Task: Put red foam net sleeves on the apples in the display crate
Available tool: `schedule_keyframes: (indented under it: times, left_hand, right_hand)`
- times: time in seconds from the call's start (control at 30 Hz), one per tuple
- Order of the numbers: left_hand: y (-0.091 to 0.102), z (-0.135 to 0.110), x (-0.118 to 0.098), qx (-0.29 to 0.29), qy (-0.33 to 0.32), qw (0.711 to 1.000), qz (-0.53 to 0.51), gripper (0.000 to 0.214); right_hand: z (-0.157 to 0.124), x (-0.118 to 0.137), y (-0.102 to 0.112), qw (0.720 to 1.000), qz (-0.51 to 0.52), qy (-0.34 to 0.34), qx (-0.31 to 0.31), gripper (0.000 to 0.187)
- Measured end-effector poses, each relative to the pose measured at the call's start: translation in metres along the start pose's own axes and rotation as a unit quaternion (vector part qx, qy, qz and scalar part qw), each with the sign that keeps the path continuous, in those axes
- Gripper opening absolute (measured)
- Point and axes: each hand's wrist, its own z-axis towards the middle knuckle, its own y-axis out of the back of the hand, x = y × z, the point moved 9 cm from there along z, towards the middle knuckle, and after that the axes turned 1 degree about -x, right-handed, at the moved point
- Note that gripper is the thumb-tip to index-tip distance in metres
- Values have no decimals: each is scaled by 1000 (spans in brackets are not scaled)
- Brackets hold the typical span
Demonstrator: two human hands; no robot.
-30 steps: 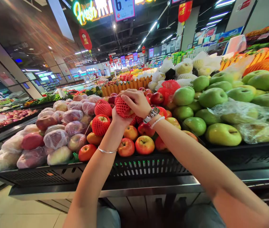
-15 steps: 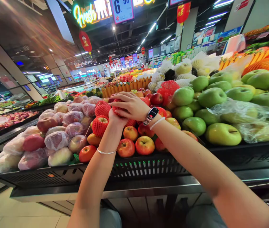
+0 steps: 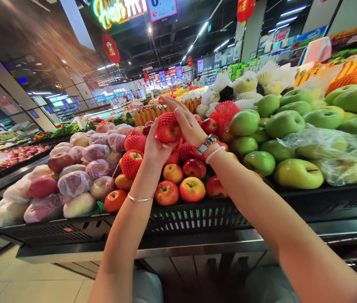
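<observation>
My left hand cups a red apple in a red foam net in its palm, with the fingers curled up around it. My right hand is above and to the right of that apple, its fingers open and stretched out. The palm edge is close to the apple, but I cannot tell if they touch. Below my hands lies a heap of red apples, some in red foam nets such as one near my left wrist. A watch sits on my right wrist.
A black slatted display crate with a steel ledge runs in front of me. Bagged apples lie to the left, and large green apples to the right. Further produce stands fill the aisle behind.
The netted apple has risen and now sits openly in my left palm. My right hand has lifted off its top, with the fingers opening. The view has tilted slightly.
</observation>
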Motion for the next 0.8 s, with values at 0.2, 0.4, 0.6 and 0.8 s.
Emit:
schedule_keyframes:
  times: [0.2,0.4,0.6,0.8]
  left_hand:
    - [-1,2,-19,-2,-73,997,-2,33]
    - [-1,3,-33,18,-132,991,-10,45]
    - [-18,-2,-23,114,-101,988,16,65]
    - [-10,0,-22,65,-91,992,60,60]
  right_hand:
    - [2,1,7,995,-95,-8,-1,74]
    - [-7,-3,-27,986,-130,-30,97,91]
    - [-6,-20,-23,986,-128,-91,52,102]
    - [1,-33,9,983,-148,-104,-40,90]
